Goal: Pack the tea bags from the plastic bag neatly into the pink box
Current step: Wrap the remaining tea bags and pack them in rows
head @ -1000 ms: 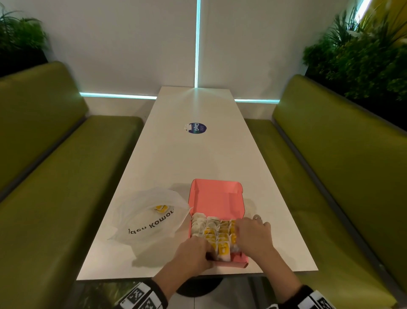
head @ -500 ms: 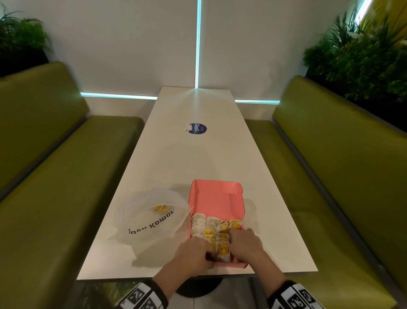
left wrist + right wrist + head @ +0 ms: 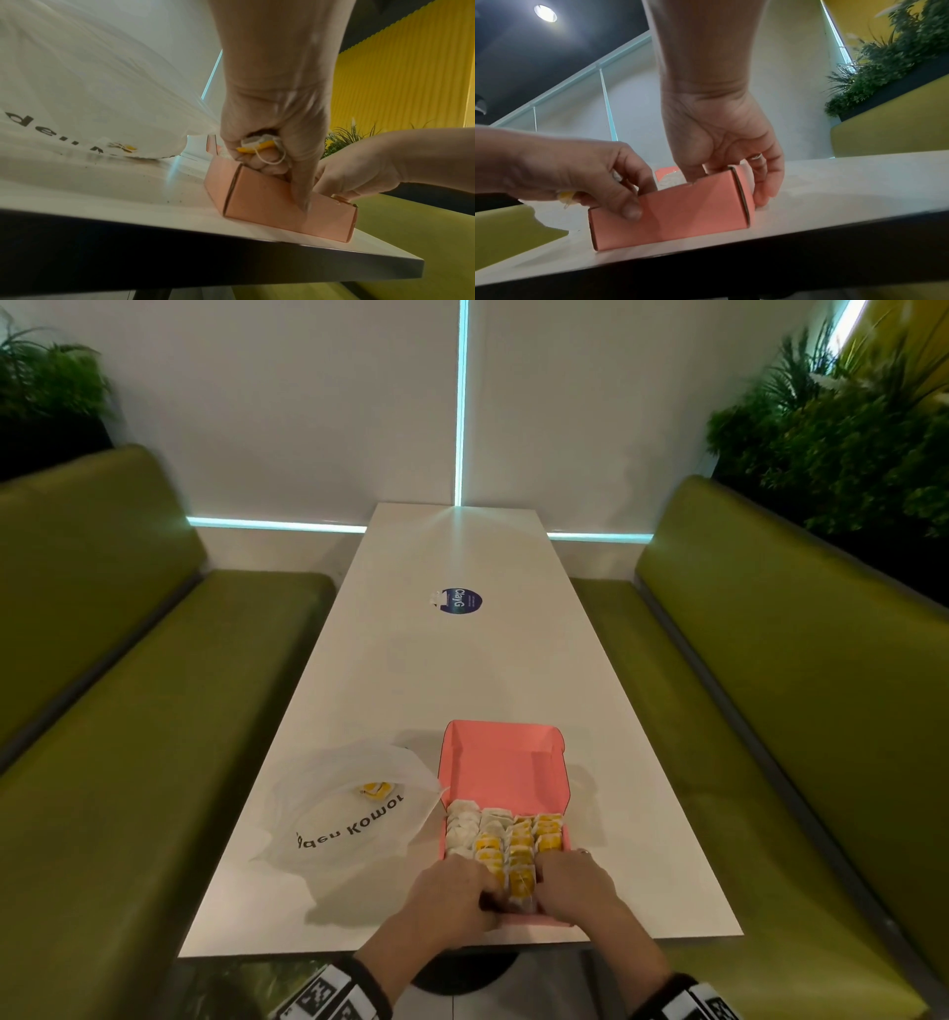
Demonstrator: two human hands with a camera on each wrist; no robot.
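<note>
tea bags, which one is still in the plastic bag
The lone yellow tea bag lying inside the white plastic bag, left of the pink box; all the others seen from the head view stand in rows inside that box.

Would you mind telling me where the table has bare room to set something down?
Bare table runs between the pink box and the round sticker, and beyond it. Crowded near edge: plastic bag, box, both hands.

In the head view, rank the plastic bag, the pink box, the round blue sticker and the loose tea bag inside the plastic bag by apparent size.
1. plastic bag
2. pink box, close behind, lid open; hands hide its near end
3. round blue sticker, though it lies farther away, so unsure
4. loose tea bag
</note>
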